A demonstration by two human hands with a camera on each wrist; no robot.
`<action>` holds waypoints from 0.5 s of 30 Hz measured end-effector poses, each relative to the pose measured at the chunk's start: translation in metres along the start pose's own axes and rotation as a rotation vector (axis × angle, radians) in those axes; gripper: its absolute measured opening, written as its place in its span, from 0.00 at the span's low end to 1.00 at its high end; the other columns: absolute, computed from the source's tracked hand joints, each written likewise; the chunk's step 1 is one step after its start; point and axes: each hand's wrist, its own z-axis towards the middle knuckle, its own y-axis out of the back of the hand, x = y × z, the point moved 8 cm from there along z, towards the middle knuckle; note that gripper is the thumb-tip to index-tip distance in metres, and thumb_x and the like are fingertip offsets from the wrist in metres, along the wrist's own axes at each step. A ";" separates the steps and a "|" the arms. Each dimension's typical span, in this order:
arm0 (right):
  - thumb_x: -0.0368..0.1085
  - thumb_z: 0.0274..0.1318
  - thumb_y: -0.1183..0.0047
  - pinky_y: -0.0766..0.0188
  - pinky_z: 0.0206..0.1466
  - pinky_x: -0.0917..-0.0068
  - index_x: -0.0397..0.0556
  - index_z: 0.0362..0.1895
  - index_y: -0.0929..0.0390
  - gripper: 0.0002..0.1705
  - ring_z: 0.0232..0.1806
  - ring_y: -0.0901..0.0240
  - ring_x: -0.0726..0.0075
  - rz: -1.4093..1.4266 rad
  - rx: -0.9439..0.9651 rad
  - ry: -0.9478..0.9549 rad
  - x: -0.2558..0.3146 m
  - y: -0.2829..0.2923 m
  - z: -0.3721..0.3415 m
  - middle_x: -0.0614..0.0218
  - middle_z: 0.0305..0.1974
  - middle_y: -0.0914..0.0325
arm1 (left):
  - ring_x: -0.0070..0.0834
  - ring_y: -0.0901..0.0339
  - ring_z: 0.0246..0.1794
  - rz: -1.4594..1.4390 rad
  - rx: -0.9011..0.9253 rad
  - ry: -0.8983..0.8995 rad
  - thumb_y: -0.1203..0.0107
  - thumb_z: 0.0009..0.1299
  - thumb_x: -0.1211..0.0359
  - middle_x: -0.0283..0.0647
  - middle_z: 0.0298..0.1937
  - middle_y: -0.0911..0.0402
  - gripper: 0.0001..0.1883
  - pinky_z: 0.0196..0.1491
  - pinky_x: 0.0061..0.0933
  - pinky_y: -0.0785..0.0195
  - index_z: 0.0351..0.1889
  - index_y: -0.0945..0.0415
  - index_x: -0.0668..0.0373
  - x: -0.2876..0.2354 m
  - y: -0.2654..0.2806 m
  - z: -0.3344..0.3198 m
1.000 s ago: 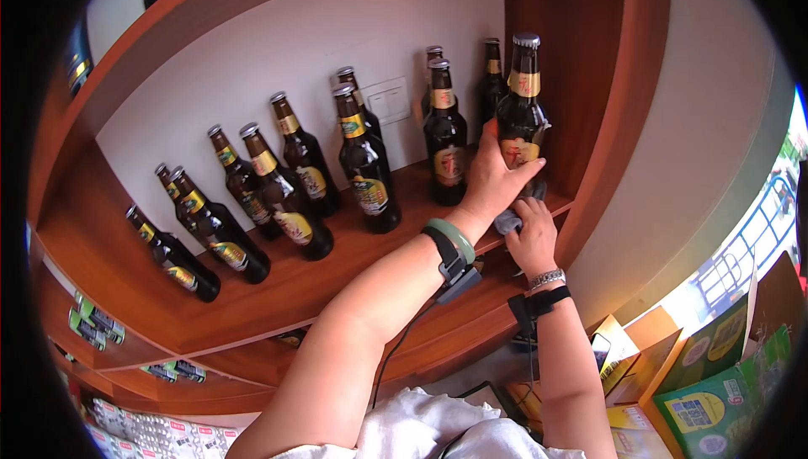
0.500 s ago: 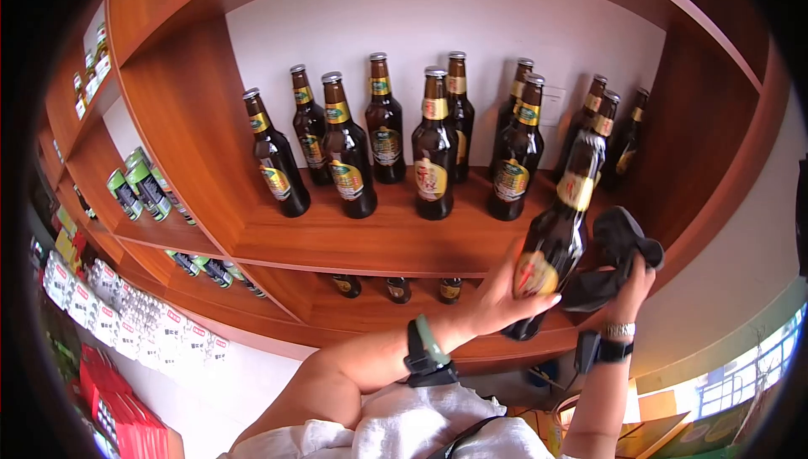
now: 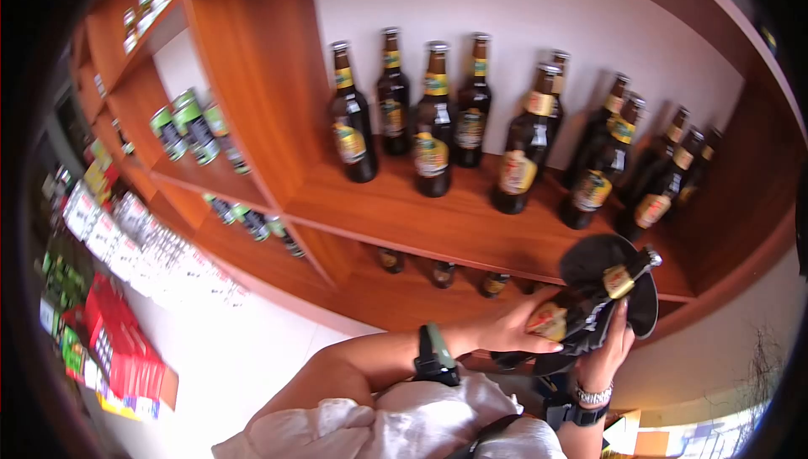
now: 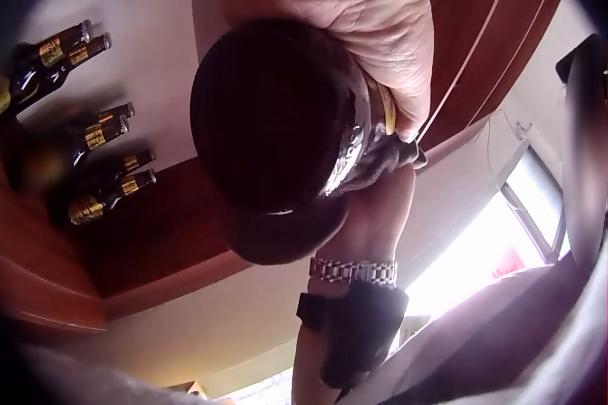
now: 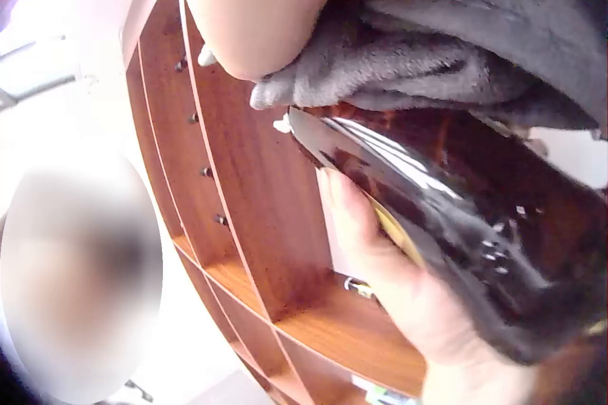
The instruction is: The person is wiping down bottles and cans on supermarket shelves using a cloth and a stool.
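A brown glass beer bottle (image 3: 619,282) with a gold neck label lies tilted in front of the shelf, its cap toward the upper right. My left hand (image 3: 505,324) grips its lower body, thumb across the front label; in the left wrist view the dark bottle base (image 4: 266,120) faces the camera. With my right hand (image 3: 606,350) I hold a dark grey cloth (image 3: 593,259) against the bottle's shoulder. The right wrist view shows the cloth's (image 5: 427,54) folds bunched under the right hand (image 5: 275,6), along the bottle's side (image 5: 475,225).
Several similar beer bottles (image 3: 433,135) stand in loose rows on the wooden shelf (image 3: 404,211). More bottles (image 3: 443,272) show on the shelf below. Green cans (image 3: 194,127) fill a compartment at left. Red boxes (image 3: 126,341) and white packs (image 3: 160,249) stand farther left.
The bottle has come from the shelf's right end toward my body and tipped over to the right. The cloth has moved onto it. The head view has swung left.
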 end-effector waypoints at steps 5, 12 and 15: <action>0.36 0.74 0.54 0.35 0.60 0.70 0.36 0.62 0.30 0.20 0.54 0.30 0.66 -0.328 0.110 0.217 0.024 -0.032 -0.019 0.59 0.56 0.25 | 0.44 0.22 0.57 0.200 -0.236 -0.091 0.27 0.60 0.59 0.51 0.56 0.22 0.44 0.58 0.38 0.30 0.70 0.39 0.64 -0.032 0.031 0.001; 0.41 0.68 0.51 0.33 0.68 0.48 0.39 0.62 0.29 0.24 0.65 0.31 0.38 -0.607 -0.001 0.794 0.084 -0.043 -0.027 0.42 0.66 0.33 | 0.48 0.23 0.58 0.322 -0.180 -0.107 0.26 0.57 0.53 0.54 0.59 0.24 0.48 0.59 0.41 0.31 0.71 0.38 0.65 -0.030 0.029 -0.002; 0.51 0.66 0.48 0.42 0.72 0.37 0.42 0.60 0.25 0.28 0.65 0.31 0.36 -0.859 0.184 0.999 0.105 -0.078 -0.019 0.45 0.61 0.25 | 0.50 0.25 0.60 0.389 -0.140 -0.063 0.29 0.57 0.51 0.54 0.59 0.24 0.47 0.62 0.44 0.35 0.70 0.38 0.64 -0.034 0.024 -0.006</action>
